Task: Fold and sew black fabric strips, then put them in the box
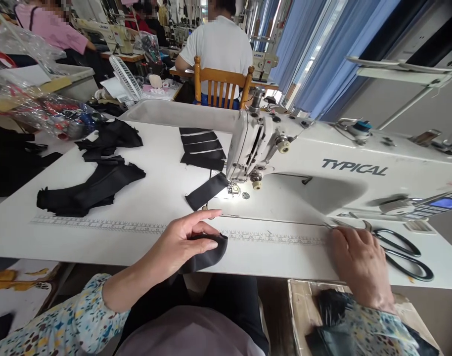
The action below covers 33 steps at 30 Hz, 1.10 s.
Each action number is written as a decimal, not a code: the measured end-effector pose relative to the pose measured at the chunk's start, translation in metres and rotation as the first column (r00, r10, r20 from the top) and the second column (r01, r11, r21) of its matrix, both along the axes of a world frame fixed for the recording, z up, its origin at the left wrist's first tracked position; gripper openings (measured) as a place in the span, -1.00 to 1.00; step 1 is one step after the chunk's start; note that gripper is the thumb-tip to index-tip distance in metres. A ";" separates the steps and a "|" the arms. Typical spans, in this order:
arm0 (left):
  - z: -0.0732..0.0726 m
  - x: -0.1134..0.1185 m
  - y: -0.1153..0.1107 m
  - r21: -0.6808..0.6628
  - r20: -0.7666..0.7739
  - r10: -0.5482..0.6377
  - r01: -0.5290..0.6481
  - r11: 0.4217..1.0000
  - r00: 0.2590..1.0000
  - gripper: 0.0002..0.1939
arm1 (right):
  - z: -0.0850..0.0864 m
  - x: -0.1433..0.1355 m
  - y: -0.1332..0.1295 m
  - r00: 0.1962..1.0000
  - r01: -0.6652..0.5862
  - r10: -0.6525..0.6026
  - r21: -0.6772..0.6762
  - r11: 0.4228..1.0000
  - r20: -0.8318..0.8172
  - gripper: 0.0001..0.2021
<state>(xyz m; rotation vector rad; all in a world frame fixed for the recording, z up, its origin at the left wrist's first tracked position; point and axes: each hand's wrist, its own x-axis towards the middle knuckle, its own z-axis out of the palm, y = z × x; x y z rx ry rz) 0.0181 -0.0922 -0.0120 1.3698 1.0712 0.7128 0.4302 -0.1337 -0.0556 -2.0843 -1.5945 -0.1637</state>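
Note:
My left hand [191, 238] pinches a black fabric piece [207, 258] between thumb and fingers at the table's front edge. My right hand [357, 259] rests at the right, beside black-handled scissors [406, 252]; its fingertips are partly hidden, and whether anything is under them cannot be made out. Another black strip [206, 191] lies with one end at the needle area of the white sewing machine [322, 158]. Several black strips [202, 143] lie in a row behind it. Piles of black fabric [90, 187] lie to the left on the white table [162, 143].
A printed ruler [100, 225] runs along the table front. A cardboard box [298, 301] with black pieces stands below at the right. Plastic bags [63, 116] and a small fan [125, 79] are at the back left. A person in white [222, 47] sits beyond a wooden chair back [224, 81].

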 end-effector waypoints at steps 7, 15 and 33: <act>0.001 0.011 -0.004 -0.019 0.085 0.002 -0.001 1.000 0.996 -0.47 | 0.026 -0.126 -0.006 0.643 -0.437 0.327 0.019 0.899 -0.692 -0.63; -0.006 -0.007 -0.017 0.108 0.143 0.265 -0.281 0.954 0.954 -0.58 | 0.030 -0.226 0.006 0.052 -0.667 0.285 0.179 0.723 -0.957 -0.73; 0.005 -0.047 -0.021 0.405 -0.172 -0.028 0.096 0.909 0.985 -0.78 | 0.039 -0.250 -0.002 -0.050 -0.729 0.218 0.185 0.659 -0.975 -0.85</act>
